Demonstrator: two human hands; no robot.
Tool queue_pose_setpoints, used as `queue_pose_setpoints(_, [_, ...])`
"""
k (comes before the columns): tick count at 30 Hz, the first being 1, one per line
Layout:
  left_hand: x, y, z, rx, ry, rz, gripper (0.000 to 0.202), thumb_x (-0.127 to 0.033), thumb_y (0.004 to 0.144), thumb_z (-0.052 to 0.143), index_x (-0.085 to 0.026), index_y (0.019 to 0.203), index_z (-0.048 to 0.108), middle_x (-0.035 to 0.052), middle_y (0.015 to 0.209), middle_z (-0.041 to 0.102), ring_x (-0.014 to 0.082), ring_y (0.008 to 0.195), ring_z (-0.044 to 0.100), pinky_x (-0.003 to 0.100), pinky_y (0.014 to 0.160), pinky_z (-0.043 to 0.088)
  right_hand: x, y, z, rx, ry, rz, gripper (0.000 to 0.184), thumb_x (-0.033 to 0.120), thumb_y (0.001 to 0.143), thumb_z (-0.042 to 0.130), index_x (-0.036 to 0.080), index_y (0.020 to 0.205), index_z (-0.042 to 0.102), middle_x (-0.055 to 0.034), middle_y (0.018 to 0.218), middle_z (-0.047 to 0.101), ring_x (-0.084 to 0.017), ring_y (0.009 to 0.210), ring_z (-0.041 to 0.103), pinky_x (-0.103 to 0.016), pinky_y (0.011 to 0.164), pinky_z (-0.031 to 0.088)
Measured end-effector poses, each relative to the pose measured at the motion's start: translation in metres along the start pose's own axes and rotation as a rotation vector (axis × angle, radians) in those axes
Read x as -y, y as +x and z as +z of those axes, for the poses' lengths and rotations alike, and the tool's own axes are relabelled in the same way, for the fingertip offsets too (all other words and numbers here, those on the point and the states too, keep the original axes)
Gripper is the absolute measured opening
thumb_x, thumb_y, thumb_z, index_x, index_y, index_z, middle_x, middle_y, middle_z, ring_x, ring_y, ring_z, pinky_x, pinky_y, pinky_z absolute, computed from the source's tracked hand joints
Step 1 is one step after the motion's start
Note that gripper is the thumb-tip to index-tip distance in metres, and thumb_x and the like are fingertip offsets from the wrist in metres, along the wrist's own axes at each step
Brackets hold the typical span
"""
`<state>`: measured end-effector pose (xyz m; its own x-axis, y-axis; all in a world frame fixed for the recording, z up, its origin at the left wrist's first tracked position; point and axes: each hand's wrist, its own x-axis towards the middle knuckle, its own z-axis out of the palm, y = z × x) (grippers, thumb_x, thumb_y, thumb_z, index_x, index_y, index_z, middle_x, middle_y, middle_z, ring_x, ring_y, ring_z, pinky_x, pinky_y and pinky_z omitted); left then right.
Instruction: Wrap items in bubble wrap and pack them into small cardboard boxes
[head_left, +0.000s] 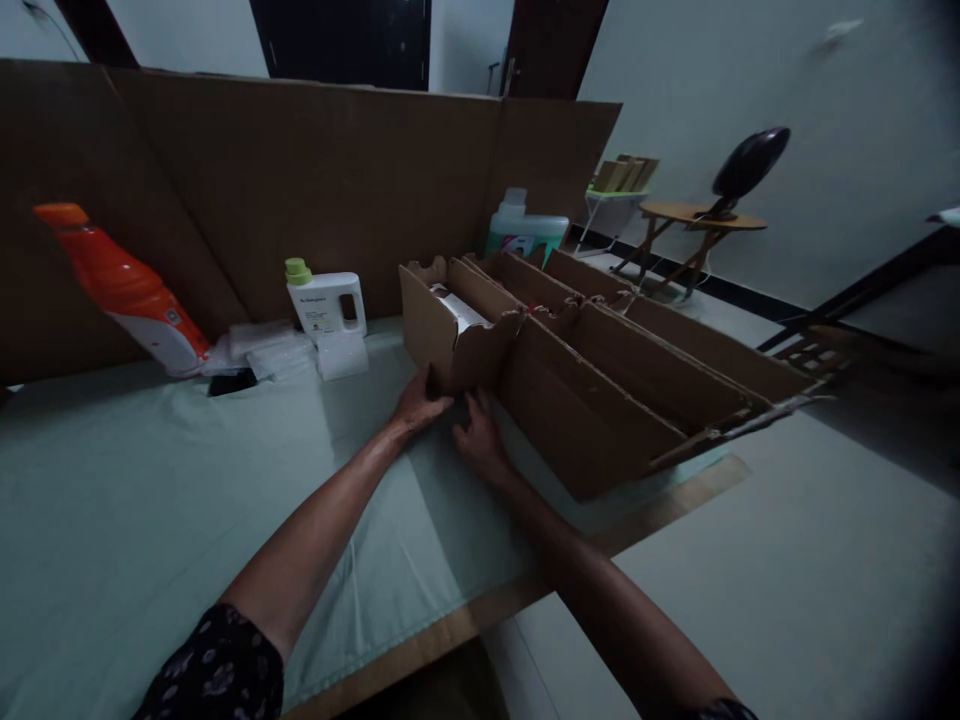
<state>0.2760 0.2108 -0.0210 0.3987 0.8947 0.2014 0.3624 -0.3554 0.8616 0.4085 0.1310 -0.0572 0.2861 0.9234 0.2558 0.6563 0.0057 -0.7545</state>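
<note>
A narrow brown cardboard box (427, 325) stands on the pale green cloth, with white items (461, 312) showing inside it. At its near left corner, my left hand (417, 408) touches the lower edge, thumb and index finger apart. My right hand (480, 438) is at the bottom of the box's near end, with its thumb apart from the fingers. Some fingertips are in shadow against the cardboard. To the right, touching this box, are several more long cardboard boxes (577, 410) in rows; most of their insides are hidden.
An orange bottle (131, 285) leans at the back left beside clear plastic packets (274, 350). Nearby stands a white jug with a green cap (326, 302). A teal bottle (551, 230) sits behind the boxes, before a tall cardboard screen (315, 180). The table edge (450, 632) runs close in front.
</note>
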Motion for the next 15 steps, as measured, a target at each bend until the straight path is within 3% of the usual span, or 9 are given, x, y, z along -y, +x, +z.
queue_pose_setpoints(4, [0.008, 0.009, 0.008, -0.029, 0.101, -0.031, 0.078, -0.031, 0.081, 0.067, -0.014, 0.152, 0.039, 0.0174, 0.149, 0.055, 0.0315, 0.138, 0.052, 0.045, 0.115, 0.041, -0.014, 0.007, 0.005, 0.007, 0.074, -0.006, 0.072, 0.026, 0.079, 0.063, 0.010, 0.148, 0.047, -0.0210, 0.163, 0.029, -0.033, 0.149, 0.036, -0.051, 0.114, 0.044])
queue_pose_setpoints(8, [0.012, 0.010, 0.016, -0.036, 0.215, -0.035, 0.068, -0.032, 0.089, 0.058, -0.014, 0.151, 0.040, 0.0197, 0.147, 0.056, 0.0340, 0.138, 0.051, 0.050, 0.115, 0.038, -0.025, 0.012, 0.008, -0.015, 0.199, -0.023, 0.071, 0.032, 0.077, 0.068, 0.014, 0.144, 0.052, -0.0199, 0.161, 0.033, -0.032, 0.143, 0.044, -0.049, 0.108, 0.050])
queue_pose_setpoints(12, [0.007, 0.001, 0.017, 0.002, 0.340, 0.007, 0.066, -0.029, 0.089, 0.056, -0.011, 0.150, 0.039, 0.0228, 0.146, 0.055, 0.0358, 0.138, 0.050, 0.054, 0.115, 0.034, -0.026, 0.014, 0.004, -0.049, 0.204, -0.020, 0.060, 0.032, 0.078, 0.064, 0.014, 0.135, 0.060, -0.0208, 0.151, 0.048, -0.030, 0.130, 0.057, -0.048, 0.101, 0.054])
queue_pose_setpoints(15, [-0.002, -0.021, 0.016, 0.058, 0.444, 0.061, 0.065, -0.028, 0.088, 0.058, -0.008, 0.148, 0.041, 0.0249, 0.149, 0.051, 0.0369, 0.142, 0.043, 0.056, 0.119, 0.027, -0.021, 0.012, -0.003, -0.026, 0.197, -0.046, 0.045, 0.031, 0.080, 0.058, 0.015, 0.120, 0.068, -0.0157, 0.128, 0.067, -0.027, 0.115, 0.065, -0.046, 0.100, 0.054])
